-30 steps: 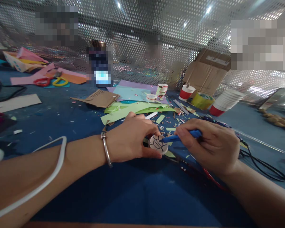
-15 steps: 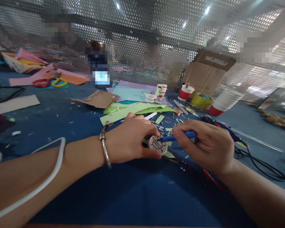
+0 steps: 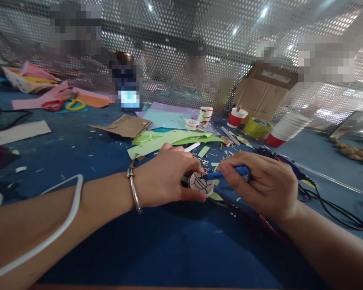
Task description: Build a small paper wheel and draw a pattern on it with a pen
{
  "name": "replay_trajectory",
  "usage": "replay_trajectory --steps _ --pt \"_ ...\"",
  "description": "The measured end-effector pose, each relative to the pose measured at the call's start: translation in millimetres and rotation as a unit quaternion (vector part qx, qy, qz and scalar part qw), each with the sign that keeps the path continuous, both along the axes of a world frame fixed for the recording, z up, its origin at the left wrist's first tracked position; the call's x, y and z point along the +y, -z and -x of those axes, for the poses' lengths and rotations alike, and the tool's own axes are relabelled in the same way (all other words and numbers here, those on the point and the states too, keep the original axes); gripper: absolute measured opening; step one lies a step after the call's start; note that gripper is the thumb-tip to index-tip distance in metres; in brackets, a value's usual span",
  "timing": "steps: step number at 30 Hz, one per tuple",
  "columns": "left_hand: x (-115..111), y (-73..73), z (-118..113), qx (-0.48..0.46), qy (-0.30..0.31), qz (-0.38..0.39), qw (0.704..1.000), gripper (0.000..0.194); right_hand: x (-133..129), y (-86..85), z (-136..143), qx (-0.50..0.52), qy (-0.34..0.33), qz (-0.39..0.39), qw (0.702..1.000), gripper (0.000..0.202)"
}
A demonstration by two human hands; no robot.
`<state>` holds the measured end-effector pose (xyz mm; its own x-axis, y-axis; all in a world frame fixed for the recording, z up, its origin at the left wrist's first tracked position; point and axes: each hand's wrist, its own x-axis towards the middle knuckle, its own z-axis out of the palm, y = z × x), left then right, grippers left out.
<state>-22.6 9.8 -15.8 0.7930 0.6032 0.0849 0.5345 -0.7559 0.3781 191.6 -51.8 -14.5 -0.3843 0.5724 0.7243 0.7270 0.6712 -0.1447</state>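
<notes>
Your left hand (image 3: 166,177) is curled over the small round disc (image 3: 201,184), pinching its rim between thumb and fingers on the blue counter (image 3: 169,249). Your right hand (image 3: 263,185) is closed around the blue pen (image 3: 226,173), tip touching the disc's top edge, where dark lines are drawn. Green paper strips (image 3: 169,141) lie just behind your left hand; a stack of red-and-white cups (image 3: 287,129) sits well off to the right.

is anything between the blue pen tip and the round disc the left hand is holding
Nothing visible. The blue pen in the right hand reaches the round disc directly; the left hand grips only its left edge.
</notes>
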Motion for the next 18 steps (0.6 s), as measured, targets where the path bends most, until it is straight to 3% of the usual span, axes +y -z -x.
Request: replay_trajectory --steps 14,18 --pt "0.0 -0.2 -0.9 0.001 -0.001 0.004 1.000 0.050 -5.9 -4.6 -1.3 -0.019 0.058 -0.029 0.998 0.019" --pt "0.4 0.3 -1.2 -0.003 0.002 0.003 1.000 0.048 -6.7 -4.4 1.3 0.005 0.047 -0.018 0.999 0.016"
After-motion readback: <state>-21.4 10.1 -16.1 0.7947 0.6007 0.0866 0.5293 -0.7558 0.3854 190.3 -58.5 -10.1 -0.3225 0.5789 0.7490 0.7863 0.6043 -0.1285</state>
